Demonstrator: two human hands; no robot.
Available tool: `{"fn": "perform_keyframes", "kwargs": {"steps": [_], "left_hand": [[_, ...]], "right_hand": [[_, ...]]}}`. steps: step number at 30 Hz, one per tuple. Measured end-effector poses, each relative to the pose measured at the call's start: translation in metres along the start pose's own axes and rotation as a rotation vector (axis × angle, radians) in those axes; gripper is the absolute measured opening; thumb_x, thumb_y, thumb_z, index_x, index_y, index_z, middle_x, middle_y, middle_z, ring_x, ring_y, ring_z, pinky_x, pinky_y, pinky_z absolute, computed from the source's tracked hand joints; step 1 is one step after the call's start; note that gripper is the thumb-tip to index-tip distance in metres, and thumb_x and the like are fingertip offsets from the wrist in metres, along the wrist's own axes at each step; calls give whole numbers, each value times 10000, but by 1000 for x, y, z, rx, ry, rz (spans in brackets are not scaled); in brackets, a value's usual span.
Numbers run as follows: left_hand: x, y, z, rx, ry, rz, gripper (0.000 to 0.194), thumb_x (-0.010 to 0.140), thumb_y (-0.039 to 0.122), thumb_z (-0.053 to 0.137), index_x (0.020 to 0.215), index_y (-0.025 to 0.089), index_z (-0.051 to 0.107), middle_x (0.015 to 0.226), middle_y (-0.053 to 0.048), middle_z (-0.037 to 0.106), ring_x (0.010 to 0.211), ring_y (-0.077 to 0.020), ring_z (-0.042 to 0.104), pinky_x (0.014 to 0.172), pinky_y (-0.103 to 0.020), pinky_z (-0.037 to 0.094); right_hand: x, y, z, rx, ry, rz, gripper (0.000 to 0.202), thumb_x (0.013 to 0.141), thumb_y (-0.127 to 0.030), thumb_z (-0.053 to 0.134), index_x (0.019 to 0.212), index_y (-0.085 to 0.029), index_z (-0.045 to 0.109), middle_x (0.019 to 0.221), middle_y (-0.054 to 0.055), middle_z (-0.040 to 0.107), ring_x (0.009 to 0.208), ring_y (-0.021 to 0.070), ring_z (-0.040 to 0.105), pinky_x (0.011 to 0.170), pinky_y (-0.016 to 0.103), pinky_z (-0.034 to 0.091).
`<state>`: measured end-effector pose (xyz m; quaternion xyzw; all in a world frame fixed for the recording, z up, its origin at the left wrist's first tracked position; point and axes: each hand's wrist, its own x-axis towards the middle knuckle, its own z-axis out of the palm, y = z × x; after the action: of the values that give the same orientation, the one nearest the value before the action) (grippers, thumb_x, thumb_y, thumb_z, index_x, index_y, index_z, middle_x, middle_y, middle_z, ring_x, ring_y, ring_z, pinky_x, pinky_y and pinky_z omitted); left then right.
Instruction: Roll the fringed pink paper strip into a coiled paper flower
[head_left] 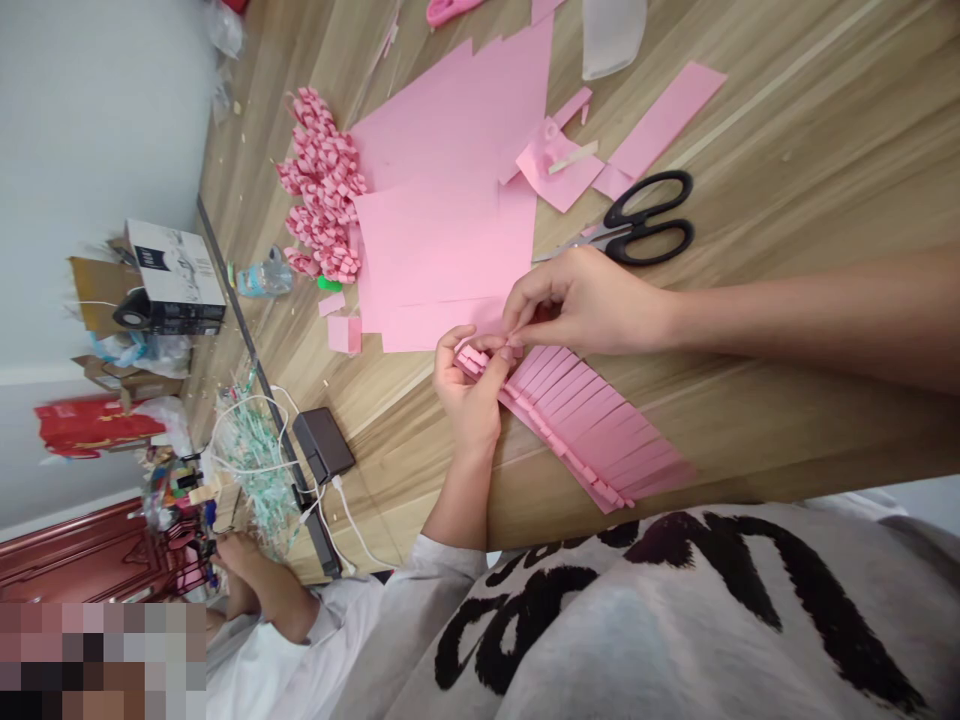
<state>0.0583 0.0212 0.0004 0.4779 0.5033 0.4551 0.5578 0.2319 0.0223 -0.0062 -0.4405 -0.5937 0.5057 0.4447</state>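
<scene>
A pink fringed paper strip (pixel 592 410) slants over the table near my body, with small folded loops along its lower edge. My left hand (pixel 474 385) pinches the strip's upper left end between thumb and fingers. Close against it, my right hand (pixel 570 305) has its thumb and fingertips pressed together at the same end of the paper; the bit between them is mostly hidden. Black-handled scissors (pixel 649 220) lie just beyond my right hand. Large pink sheets (pixel 450 240) are spread behind both hands.
Curled pink paper flowers (pixel 322 190) are piled beside the sheets. Pink scraps (pixel 559 165) lie near the scissors. A black power adapter (pixel 324 445) with white cables, a clear bottle (pixel 264 278) and a box (pixel 176 275) are at the left. Another person's arm (pixel 270 585) shows at the lower left.
</scene>
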Motion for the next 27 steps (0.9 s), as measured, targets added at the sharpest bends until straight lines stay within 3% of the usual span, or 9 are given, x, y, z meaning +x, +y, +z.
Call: {"fn": "perform_keyframes", "kwargs": {"steps": [10,21,27], "left_hand": [[-1,0,1,11,9,-5,506,582,165,852,966,219,527,676,83,681,554,-59,617,576,-178,510],[-1,-1,-1,2,-35,1,511,594,149,839,983,223,516,688,78,694,561,-68,635,567,-174,505],[-1,-1,0,18,6,4,531,599,195,852,1000,233,507,679,84,673,572,-80,645,577,-189,503]], "right_hand": [[0,1,-2,-122,14,-72,91,801,-214,688,825,-205,775,745,-32,772,678,111,689,638,229,497],[0,0,-1,-23,-28,-11,53,769,-233,732,782,-191,763,728,-14,763,685,115,697,635,229,506],[0,-1,-3,-80,-12,-41,78,756,-260,740,767,-187,765,685,-26,742,615,94,639,570,222,465]]}}
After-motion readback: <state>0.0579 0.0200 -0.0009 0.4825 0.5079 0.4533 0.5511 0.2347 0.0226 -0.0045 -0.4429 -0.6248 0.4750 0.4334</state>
